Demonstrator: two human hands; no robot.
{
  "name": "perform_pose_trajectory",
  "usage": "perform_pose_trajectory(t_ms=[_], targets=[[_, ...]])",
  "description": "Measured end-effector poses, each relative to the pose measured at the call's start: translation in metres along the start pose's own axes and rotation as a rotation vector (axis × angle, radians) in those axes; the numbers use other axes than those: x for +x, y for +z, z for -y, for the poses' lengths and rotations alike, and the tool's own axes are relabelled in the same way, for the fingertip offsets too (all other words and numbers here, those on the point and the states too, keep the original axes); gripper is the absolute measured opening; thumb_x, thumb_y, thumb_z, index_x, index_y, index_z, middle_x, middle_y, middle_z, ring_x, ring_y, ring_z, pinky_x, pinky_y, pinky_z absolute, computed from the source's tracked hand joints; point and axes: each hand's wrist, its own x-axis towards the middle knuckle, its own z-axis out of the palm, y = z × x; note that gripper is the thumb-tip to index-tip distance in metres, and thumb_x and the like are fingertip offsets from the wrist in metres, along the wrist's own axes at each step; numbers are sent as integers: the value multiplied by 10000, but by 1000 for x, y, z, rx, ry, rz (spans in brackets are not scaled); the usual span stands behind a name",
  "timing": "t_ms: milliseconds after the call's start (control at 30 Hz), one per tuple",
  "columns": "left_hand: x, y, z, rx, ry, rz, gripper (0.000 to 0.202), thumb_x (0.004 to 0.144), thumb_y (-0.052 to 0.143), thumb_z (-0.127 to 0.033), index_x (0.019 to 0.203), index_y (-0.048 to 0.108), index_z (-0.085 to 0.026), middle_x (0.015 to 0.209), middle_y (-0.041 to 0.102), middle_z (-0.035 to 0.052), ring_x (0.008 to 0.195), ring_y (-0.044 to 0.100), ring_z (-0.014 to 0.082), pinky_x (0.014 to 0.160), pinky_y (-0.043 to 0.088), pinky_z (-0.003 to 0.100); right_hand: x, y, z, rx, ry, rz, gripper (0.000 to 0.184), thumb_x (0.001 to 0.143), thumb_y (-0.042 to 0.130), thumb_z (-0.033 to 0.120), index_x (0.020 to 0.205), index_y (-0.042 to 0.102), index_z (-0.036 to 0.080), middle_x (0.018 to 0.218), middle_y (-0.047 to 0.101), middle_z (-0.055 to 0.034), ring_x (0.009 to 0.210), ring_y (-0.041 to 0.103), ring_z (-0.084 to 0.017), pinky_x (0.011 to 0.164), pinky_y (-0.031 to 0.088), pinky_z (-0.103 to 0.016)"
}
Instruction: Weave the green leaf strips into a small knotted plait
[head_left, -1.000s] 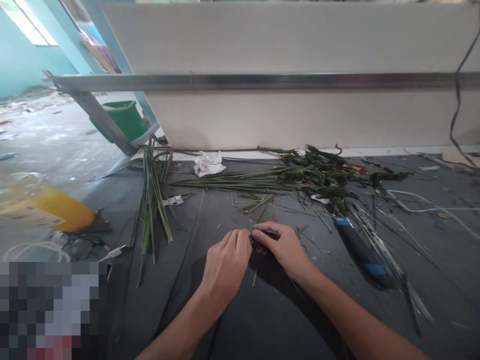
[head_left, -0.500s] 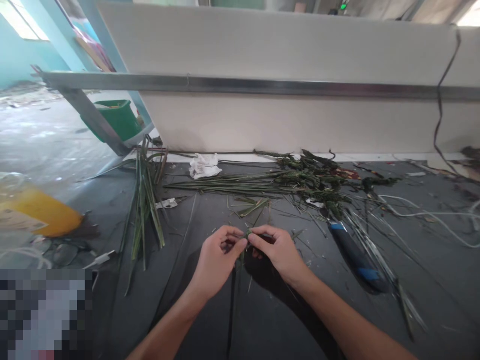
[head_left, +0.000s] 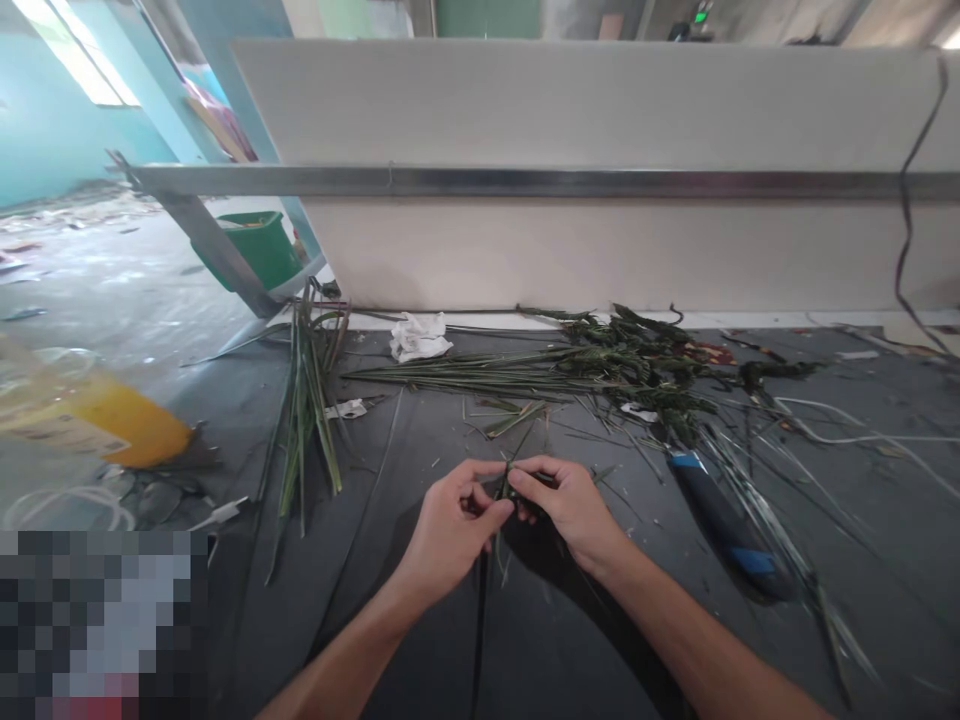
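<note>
My left hand [head_left: 457, 520] and my right hand [head_left: 559, 500] meet fingertip to fingertip over the dark table. Both are closed on a small piece of green leaf strip [head_left: 508, 480], mostly hidden by the fingers. Thin ends of it stick out above and hang down below. Just beyond the hands lie a few short cut leaf bits [head_left: 517, 415]. Farther back, long-stemmed pieces with dark green braided heads [head_left: 637, 350] lie in a pile, their thin stems pointing left. A loose bundle of long green leaf strips [head_left: 306, 410] rests at the left.
A black tool with blue bands [head_left: 724, 525] and a bunch of thin pale strips lie at the right, near a white cable [head_left: 832, 425]. Crumpled tissue [head_left: 420, 337] sits at the back. At the left lies a bottle of orange liquid [head_left: 139, 420]; a green bin [head_left: 262, 245] stands beyond.
The camera view has shifted slightly, so everything appears a little farther right. My left thumb has slid lower, away from the right fingertips, and both hands still hold the leaf strip.
</note>
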Motion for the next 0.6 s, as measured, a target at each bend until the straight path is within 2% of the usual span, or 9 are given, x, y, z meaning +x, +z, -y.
perform_pose_trajectory(t_ms=[133, 200, 300, 367, 467, 600], targets=[[0, 1, 2, 12, 7, 6, 341, 768, 673, -254, 1094, 644, -160, 581, 538, -69, 423, 500, 74, 428, 414, 193, 1, -2, 3, 27, 4, 18, 359, 688, 775, 474, 833, 736, 149, 588, 623, -1, 496, 525, -120, 510, 425, -265], [1, -1, 1, 45, 63, 8, 318, 819, 638, -291, 1108, 664, -162, 623, 597, -30, 516, 565, 102, 510, 472, 218, 1, -3, 6, 54, 9, 12, 361, 680, 778, 484, 816, 733, 153, 585, 619, 1, 504, 530, -123, 515, 427, -266], [2, -6, -1, 146, 181, -24, 262, 878, 575, -328, 1047, 712, -181, 791, 688, 40, 722, 638, 148, 659, 517, 256, 1, -3, 9, 79, 8, 3, 354, 679, 780, 489, 786, 724, 157, 566, 602, 11, 502, 523, -120, 513, 423, -264], [3, -9, -1, 214, 224, -58, 234, 872, 587, -327, 1010, 725, -198, 887, 706, 55, 789, 644, 161, 681, 517, 260, 1, -3, 11, 86, 6, 12, 352, 685, 778, 488, 784, 722, 155, 556, 595, 14, 497, 516, -116, 511, 416, -262], [3, -8, 0, 179, 183, -58, 235, 866, 597, -318, 1039, 701, -199, 902, 721, 54, 792, 664, 168, 674, 528, 263, 0, -2, 11, 85, 10, 32, 355, 690, 779, 481, 798, 723, 148, 533, 589, 16, 490, 512, -114, 509, 412, -259], [4, -5, 2, 53, 133, -10, 256, 870, 598, -302, 1094, 653, -189, 783, 728, 22, 722, 685, 158, 669, 537, 259, 0, -1, 7, 92, 19, 55, 331, 707, 773, 467, 817, 726, 158, 572, 622, 6, 504, 529, -117, 517, 421, -257]])
